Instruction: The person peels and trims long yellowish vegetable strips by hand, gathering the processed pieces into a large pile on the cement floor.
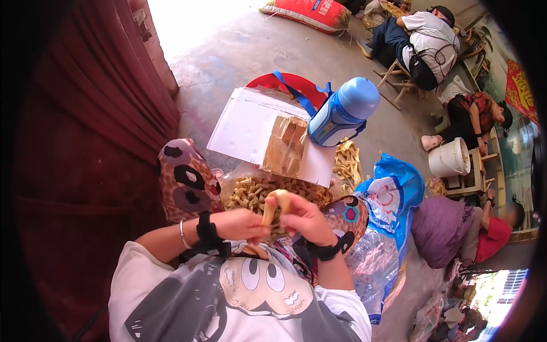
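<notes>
A pale yellow, flat, bendy strip (268, 212) is looped upward between my two hands, above my lap. My left hand (244, 224) is closed, pinching the strip's lower end with the fingertips. From the other side my right hand (309, 221) grips the bent upper part, its fingers curled round it. Just beyond and beneath them lies a heap of small tan, knotted-looking pieces (248, 191) on clear plastic. My hands partly cover that heap.
Past the heap, a white board (236, 128) with brown tape lies over a red basin (302, 84). A blue bottle (347, 108) with a strap stands on it. Right: loose yellow strips (347, 162) and a blue-and-clear plastic bag (384, 199). Several people sit further right, near a white bucket (449, 158).
</notes>
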`<state>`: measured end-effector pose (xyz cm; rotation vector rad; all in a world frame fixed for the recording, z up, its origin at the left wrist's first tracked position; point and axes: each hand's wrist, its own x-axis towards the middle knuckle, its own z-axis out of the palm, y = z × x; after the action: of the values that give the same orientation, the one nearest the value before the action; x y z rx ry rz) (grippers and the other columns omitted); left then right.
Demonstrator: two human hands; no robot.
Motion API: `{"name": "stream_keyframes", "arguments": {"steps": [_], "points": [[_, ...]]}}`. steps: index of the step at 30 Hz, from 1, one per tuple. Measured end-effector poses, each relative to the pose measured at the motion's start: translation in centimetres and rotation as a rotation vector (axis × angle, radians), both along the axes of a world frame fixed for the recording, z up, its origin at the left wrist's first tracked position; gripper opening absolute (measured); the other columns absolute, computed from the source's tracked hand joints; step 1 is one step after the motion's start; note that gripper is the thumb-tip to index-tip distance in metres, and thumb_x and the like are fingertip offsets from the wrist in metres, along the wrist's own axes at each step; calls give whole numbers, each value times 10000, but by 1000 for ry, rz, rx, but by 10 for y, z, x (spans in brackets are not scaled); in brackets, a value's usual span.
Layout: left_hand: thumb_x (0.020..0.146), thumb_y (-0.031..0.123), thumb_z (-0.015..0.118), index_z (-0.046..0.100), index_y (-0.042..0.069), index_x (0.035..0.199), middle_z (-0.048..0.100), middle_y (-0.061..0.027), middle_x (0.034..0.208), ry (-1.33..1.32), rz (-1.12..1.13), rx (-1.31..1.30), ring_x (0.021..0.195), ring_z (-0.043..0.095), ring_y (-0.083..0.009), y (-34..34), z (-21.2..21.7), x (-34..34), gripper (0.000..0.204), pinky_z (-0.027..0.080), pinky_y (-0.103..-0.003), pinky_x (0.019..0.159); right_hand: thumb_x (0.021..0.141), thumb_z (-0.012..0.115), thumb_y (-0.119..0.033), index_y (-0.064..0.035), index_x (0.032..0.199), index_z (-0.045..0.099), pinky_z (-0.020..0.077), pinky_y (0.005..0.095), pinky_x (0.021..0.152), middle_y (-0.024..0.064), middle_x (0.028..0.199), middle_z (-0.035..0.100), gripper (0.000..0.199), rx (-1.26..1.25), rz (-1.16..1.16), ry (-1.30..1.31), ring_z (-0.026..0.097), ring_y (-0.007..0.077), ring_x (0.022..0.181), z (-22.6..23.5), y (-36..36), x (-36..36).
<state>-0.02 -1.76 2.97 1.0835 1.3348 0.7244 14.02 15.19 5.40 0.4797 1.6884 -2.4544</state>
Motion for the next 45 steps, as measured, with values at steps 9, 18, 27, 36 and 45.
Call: {"name": "stream_keyframes", "arguments": {"steps": [9,18,27,36,45], "points": [[913,127,588,426,6,1294,542,-12,1065,-230,337,256,899,511,-42,17,-24,1,431,439,-196,756,898,570,-102,-84,1134,527,394,168,459,-8,804,604,240,-93,-290,-3,484,35,567,-40,-22,4],[795,21,592,556,10,961,573,-116,1091,550,414,529,858,607,-231,28,-16,12,170,504,-288,725,961,520,-228,-82,1011,598,375,156,421,-3,783,620,173,-326,-441,-55,461,30,533,-53,-18,13],[774,64,578,506,9,892,542,-142,909,566,219,641,848,559,-338,35,-13,10,148,473,-398,718,877,638,-121,-69,1170,483,415,155,471,1,859,588,335,-310,-301,-111,516,36,632,-56,-8,13],[777,55,578,493,24,933,589,-167,874,567,285,353,809,593,-351,34,-20,8,180,476,-406,683,898,574,-75,3,1064,627,469,211,686,16,1187,496,191,536,-285,159,540,72,850,-71,-20,15],[809,155,622,541,27,931,599,-141,850,711,146,474,783,613,-310,25,-19,1,195,489,-359,643,937,550,-188,-33,1161,563,433,147,466,39,903,624,273,-304,-10,-150,552,46,596,-58,-2,20]]}}
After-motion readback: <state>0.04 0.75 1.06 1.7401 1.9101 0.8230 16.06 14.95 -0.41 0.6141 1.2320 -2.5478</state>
